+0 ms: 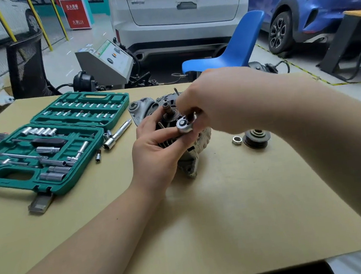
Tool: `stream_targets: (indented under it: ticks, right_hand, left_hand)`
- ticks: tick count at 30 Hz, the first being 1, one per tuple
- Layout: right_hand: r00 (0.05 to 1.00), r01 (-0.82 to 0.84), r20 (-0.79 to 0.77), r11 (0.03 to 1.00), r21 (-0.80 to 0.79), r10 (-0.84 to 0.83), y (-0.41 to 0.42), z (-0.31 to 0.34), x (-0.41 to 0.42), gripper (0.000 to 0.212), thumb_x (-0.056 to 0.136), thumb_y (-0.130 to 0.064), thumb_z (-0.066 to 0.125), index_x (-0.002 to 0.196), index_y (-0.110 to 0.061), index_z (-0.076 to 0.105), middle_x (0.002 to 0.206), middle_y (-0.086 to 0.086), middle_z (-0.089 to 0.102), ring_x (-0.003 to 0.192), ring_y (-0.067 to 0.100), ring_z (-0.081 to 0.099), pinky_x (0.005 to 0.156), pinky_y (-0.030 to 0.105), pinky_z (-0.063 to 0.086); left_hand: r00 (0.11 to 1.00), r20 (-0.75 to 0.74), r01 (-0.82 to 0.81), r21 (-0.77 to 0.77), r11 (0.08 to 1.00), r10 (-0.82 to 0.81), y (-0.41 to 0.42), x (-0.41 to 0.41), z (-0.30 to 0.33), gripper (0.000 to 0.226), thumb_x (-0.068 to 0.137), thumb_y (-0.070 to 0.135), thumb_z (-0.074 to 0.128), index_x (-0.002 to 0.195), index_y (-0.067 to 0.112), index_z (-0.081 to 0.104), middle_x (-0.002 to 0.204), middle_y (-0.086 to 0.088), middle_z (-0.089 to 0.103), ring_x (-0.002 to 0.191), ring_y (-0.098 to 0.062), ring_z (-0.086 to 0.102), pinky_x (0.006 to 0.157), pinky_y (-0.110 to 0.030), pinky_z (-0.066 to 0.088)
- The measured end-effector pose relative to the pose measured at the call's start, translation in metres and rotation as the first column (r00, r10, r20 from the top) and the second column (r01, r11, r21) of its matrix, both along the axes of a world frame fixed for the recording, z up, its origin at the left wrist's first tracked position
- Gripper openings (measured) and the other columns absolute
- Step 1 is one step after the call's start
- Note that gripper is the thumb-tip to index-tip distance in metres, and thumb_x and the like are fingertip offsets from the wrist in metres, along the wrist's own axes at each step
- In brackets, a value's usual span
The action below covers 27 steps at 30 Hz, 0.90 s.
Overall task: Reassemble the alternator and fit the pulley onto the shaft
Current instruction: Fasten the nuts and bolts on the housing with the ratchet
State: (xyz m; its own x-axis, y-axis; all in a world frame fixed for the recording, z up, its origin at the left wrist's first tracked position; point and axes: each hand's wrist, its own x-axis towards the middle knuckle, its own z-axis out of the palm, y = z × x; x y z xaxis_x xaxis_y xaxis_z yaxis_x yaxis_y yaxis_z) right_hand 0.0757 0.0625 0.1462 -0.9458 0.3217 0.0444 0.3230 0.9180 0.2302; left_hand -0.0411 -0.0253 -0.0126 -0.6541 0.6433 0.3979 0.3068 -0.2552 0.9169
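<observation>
- Grey, grimy alternator (191, 156) sits mid-table (229, 210), its bare shaft (167, 110) pointing up toward me.
- My left hand (153, 149) curls its grip around the alternator's front, fingers steadying the chrome ratchet head (185, 124).
- My right hand (223, 102) closes its grip on the ratchet's handle, just beside the shaft.
- Black grooved pulley (256, 138) lies on the table to the right, a nut (236, 140) just beside it.
- Green socket case (46, 142) lies open on the left.
</observation>
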Motion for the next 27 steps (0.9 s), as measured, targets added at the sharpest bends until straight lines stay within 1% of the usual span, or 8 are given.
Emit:
stream_targets:
  ticks: [2,5,8,13,16,20,23,27]
  right_hand:
    - [1.000,-0.003,0.022,0.998,-0.061,0.004,0.001,0.005,0.001,0.019,0.093,-0.030,0.068,0.081,-0.030,0.053,0.077,-0.006,0.055,0.081,0.027,0.061,0.057,0.034,0.045]
    - [0.997,0.032,-0.063,0.999,0.003,-0.032,-0.009,-0.003,0.004,0.030,0.090,-0.039,0.070,0.073,-0.026,0.049,0.074,-0.004,0.051,0.068,0.023,0.057,0.050,0.028,0.035]
    - [0.988,0.043,-0.150,0.999,0.004,-0.042,-0.027,-0.018,0.004,0.044,0.091,-0.032,0.066,0.062,-0.026,0.033,0.068,-0.005,0.042,0.055,0.013,0.042,0.045,0.026,0.025]
    - [0.984,0.062,-0.166,0.998,0.023,-0.058,-0.033,-0.018,0.000,0.043,0.090,-0.025,0.067,0.060,-0.023,0.036,0.062,-0.002,0.042,0.052,0.014,0.041,0.044,0.024,0.026]
    - [0.992,0.031,-0.125,0.995,0.091,-0.019,-0.033,-0.017,0.001,0.042,0.087,-0.021,0.067,0.060,-0.022,0.036,0.061,-0.003,0.040,0.049,0.013,0.038,0.044,0.022,0.022]
    - [0.999,0.012,0.030,0.992,0.124,-0.016,-0.022,-0.003,0.004,0.041,0.084,-0.012,0.066,0.064,-0.025,0.032,0.068,-0.002,0.040,0.054,0.016,0.042,0.045,0.027,0.025]
    - [0.998,0.025,0.061,0.990,0.136,-0.034,-0.011,0.001,0.004,0.044,0.084,-0.005,0.063,0.066,-0.027,0.030,0.073,-0.001,0.040,0.061,0.016,0.045,0.047,0.028,0.026]
    - [0.999,0.049,-0.007,0.988,0.146,-0.048,-0.014,-0.005,0.006,0.045,0.091,-0.021,0.068,0.064,-0.026,0.032,0.069,-0.002,0.041,0.055,0.015,0.043,0.045,0.027,0.027]
  left_hand:
    - [1.000,-0.006,-0.001,-0.014,1.000,0.001,0.000,-0.001,-0.001,0.017,0.084,0.030,0.093,0.100,0.028,0.089,0.147,0.023,0.061,0.147,-0.004,0.044,0.123,-0.046,0.040]
    - [0.999,-0.029,-0.017,-0.019,1.000,0.016,-0.002,-0.001,0.000,0.020,0.079,0.045,0.090,0.098,0.038,0.088,0.148,0.028,0.058,0.148,0.003,0.040,0.126,-0.041,0.035]
    - [0.999,-0.035,-0.037,-0.017,0.999,0.036,0.000,-0.002,-0.003,0.021,0.076,0.039,0.097,0.094,0.033,0.088,0.152,0.017,0.060,0.151,-0.006,0.041,0.125,-0.050,0.036]
    - [0.998,-0.054,-0.036,-0.046,0.998,0.034,0.001,-0.005,-0.006,0.012,0.081,0.032,0.091,0.091,0.039,0.088,0.153,0.011,0.061,0.152,-0.009,0.040,0.122,-0.058,0.038]
    - [0.998,-0.042,-0.044,-0.031,0.999,0.043,0.002,-0.005,-0.005,0.009,0.077,0.033,0.089,0.086,0.035,0.088,0.150,0.010,0.063,0.149,-0.010,0.044,0.120,-0.057,0.042]
    - [0.999,-0.039,-0.027,-0.034,0.999,0.026,0.001,-0.002,-0.001,0.016,0.079,0.036,0.095,0.094,0.038,0.088,0.152,0.019,0.059,0.149,-0.006,0.043,0.123,-0.050,0.039]
    - [1.000,-0.016,-0.021,-0.039,0.999,0.020,0.001,0.000,0.000,0.018,0.082,0.031,0.094,0.098,0.035,0.089,0.149,0.022,0.059,0.148,-0.001,0.042,0.125,-0.046,0.037]
    - [0.998,-0.051,-0.042,-0.023,0.999,0.041,0.000,0.001,0.001,0.029,0.076,0.043,0.090,0.102,0.030,0.088,0.144,0.028,0.058,0.148,0.000,0.042,0.126,-0.045,0.037]
